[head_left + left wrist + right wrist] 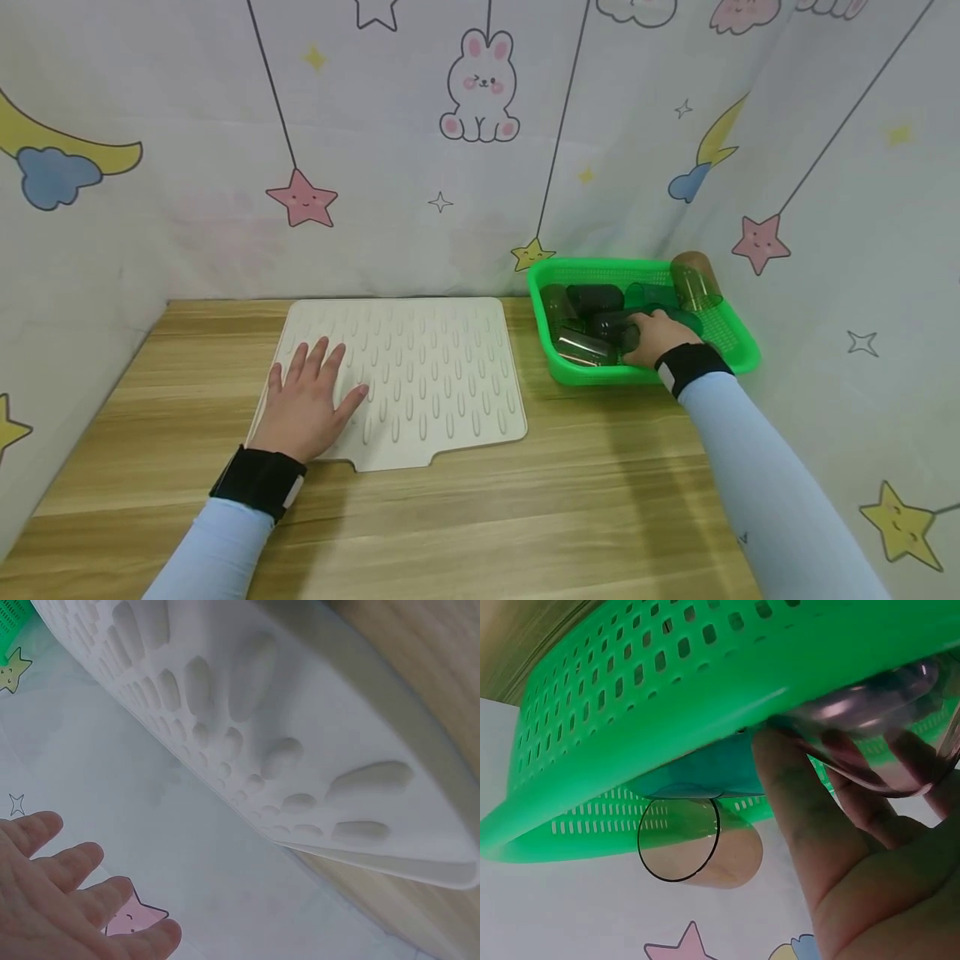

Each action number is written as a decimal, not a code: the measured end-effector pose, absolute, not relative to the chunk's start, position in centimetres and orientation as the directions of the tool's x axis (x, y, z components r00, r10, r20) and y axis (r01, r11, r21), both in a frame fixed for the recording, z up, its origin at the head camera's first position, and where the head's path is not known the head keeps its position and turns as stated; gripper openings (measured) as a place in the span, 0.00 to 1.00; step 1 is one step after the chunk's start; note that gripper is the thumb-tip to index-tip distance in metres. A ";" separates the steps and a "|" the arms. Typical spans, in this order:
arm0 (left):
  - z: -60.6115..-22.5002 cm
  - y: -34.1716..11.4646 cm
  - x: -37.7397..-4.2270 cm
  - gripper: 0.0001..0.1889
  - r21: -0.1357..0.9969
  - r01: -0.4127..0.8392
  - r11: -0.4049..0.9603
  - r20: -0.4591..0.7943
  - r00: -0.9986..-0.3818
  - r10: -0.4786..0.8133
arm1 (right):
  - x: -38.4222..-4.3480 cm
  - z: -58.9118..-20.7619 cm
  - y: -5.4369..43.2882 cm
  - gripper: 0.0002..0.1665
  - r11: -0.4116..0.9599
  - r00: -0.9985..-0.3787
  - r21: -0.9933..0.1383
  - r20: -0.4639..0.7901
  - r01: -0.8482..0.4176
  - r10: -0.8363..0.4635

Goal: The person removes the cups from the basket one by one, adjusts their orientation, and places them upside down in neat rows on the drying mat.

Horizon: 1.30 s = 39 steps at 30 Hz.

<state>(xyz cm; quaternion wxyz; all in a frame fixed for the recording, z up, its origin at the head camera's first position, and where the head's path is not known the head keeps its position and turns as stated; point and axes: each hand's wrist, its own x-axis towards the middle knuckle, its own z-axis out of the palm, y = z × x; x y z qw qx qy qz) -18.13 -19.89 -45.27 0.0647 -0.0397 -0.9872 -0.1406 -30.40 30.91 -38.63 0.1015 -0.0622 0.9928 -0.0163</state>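
Head view: two hands (303, 412) (660, 340), one basket (600, 375), one board (442, 383).

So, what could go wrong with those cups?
Maybe a few things. The orange cup pokes up past the basket's rim, so a bump might tip it out. The right hand grips a shiny cup, which could slip. And the other cups lie crowded together, so pulling one out might knock its neighbours.
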 end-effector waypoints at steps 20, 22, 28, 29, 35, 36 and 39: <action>-45.3 -19.7 -18.1 0.41 0.279 0.121 0.953 0.153 -0.985 0.080 | -29.2 -38.2 32.6 0.48 0.961 -0.989 -0.261 -0.089 -0.094 -0.121; -45.2 -19.6 -18.2 0.41 0.281 0.126 0.951 0.155 -0.984 0.085 | -29.1 -38.0 32.8 0.48 0.955 -0.991 -0.281 -0.070 -0.093 -0.117; -44.8 -19.3 -18.2 0.41 0.283 0.139 0.949 0.162 -0.982 0.096 | -28.4 -36.7 32.6 0.47 0.945 -0.993 -0.310 -0.005 -0.107 -0.114; -44.7 -19.3 -18.2 0.41 0.282 0.141 0.949 0.163 -0.982 0.098 | -28.2 -36.3 32.5 0.47 0.942 -0.993 -0.316 0.006 -0.113 -0.117; -44.5 -19.0 -18.2 0.42 0.284 0.148 0.947 0.149 -0.983 0.108 | -27.2 -34.4 31.4 0.45 0.929 -0.983 -0.326 0.111 -0.175 -0.147; -44.5 -18.9 -18.1 0.42 0.285 0.149 0.947 0.148 -0.983 0.110 | -27.1 -34.2 31.1 0.44 0.926 -0.980 -0.330 0.130 -0.186 -0.150; -44.5 -18.8 -18.0 0.42 0.284 0.154 0.946 0.148 -0.982 0.115 | -26.5 -33.6 30.2 0.44 0.911 -0.970 -0.350 0.177 -0.218 -0.164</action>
